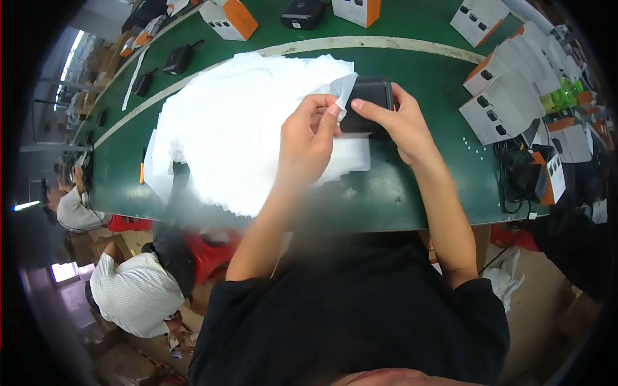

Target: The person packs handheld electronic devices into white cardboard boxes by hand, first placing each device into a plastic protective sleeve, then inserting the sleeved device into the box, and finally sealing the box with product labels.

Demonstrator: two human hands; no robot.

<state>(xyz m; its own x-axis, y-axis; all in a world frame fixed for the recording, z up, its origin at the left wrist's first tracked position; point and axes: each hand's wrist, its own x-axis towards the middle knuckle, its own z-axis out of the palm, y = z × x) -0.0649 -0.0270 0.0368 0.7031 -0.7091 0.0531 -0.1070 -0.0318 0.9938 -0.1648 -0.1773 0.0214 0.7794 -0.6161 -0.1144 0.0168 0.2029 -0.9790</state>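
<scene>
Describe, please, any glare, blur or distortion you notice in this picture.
In the head view, the broad pile of thin white sheets looks washed out; also in the head view, the long green tabletop curves, and a hazy smear blurs its near edge mid-frame.

No text is legible, even on the boxes.

The long worktop runs deep green, a pale stripe sweeping across it! Plain white fills the thin sheets, black the boxy device; white meets orange on the cardboard cartons, red flashes from the plastic seat.
</scene>
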